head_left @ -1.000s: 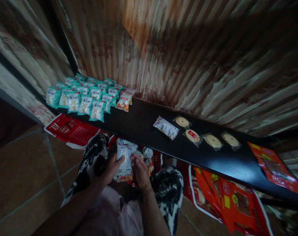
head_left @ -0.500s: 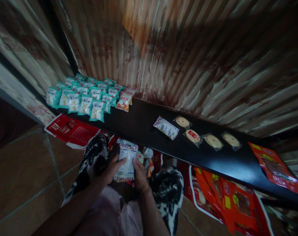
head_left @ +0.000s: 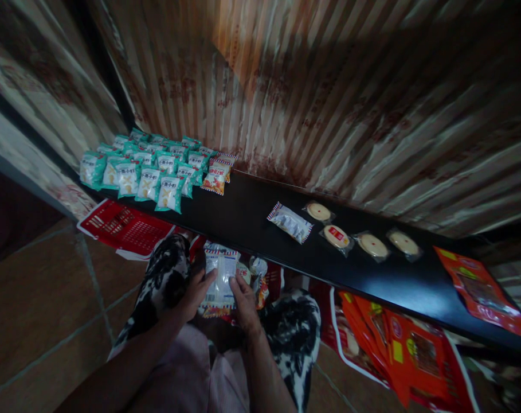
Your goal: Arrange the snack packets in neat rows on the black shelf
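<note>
Between my knees, a white snack packet (head_left: 220,279) with striped red-and-blue ends is held with its printed back facing up. My left hand (head_left: 197,292) grips its left edge, thumb on top. On the right edge my right hand (head_left: 244,298) is closed in the same way. The fingers under the packet are hidden. Below and beyond it, more snack packets (head_left: 261,289) lie in a red basket. Up on the black shelf (head_left: 243,212), two orange-and-white snack packets (head_left: 217,175) stand beside several teal snack packets (head_left: 169,192). A similar striped packet (head_left: 290,222) lies flat near the shelf's middle.
Several round wrapped biscuits (head_left: 337,238) lie right of the middle, with an orange-red packet (head_left: 479,289) at the shelf's right end. Below stand a red basket (head_left: 126,226) at left and orange packets (head_left: 415,355) in a basket at right. A pleated curtain (head_left: 277,103) hangs behind.
My hands and the held packet have shifted very slightly, with the left thumb moving toward the packet's left edge. The things on the shelf stay where they were.
</note>
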Motion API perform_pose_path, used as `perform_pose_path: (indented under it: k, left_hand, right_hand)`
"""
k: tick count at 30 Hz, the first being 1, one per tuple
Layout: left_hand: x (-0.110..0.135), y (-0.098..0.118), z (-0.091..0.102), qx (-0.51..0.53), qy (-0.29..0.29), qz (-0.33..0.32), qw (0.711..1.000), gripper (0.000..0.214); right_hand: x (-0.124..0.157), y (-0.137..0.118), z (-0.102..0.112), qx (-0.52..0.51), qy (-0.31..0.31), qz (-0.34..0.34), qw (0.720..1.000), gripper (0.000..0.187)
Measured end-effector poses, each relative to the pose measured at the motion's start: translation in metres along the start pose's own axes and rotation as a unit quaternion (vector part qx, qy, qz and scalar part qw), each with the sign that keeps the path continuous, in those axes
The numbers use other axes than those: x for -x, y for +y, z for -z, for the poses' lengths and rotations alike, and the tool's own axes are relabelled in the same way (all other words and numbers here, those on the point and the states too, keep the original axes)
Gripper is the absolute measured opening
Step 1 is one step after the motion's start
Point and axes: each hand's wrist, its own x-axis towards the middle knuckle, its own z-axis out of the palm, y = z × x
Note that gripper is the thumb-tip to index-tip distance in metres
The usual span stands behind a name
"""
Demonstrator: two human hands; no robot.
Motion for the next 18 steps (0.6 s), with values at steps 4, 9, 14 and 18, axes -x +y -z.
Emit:
perform_pose_path:
  k: [4, 9, 14, 18]
  left_hand:
    - [-0.0021, 0.0027, 0.0024, 0.011, 0.026, -0.003, 1.0, 0.058]
    - [-0.0027, 0.003, 0.0038, 0.018, 0.036, 0.003, 0.999, 0.058]
    - [-0.004, 0.0048, 0.005, -0.001, 0.043, -0.011, 0.999, 0.059]
    - [-0.0037, 0.0091, 0.0049, -0.009, 0.065, -0.018, 0.998, 0.06]
  right_hand:
    - [0.0014, -0.0022, -0.0025, 0.025, -0.028, -0.001, 0.999, 0.043]
    - [-0.0015, 0.0043, 0.0009, 0.021, -0.026, -0.007, 0.999, 0.052]
    - [0.0008, 0.0021, -0.0007, -0.003, -0.045, 0.002, 0.999, 0.058]
    - [0.0032, -0.0015, -0.0039, -0.033, -0.064, -0.004, 0.997, 0.062]
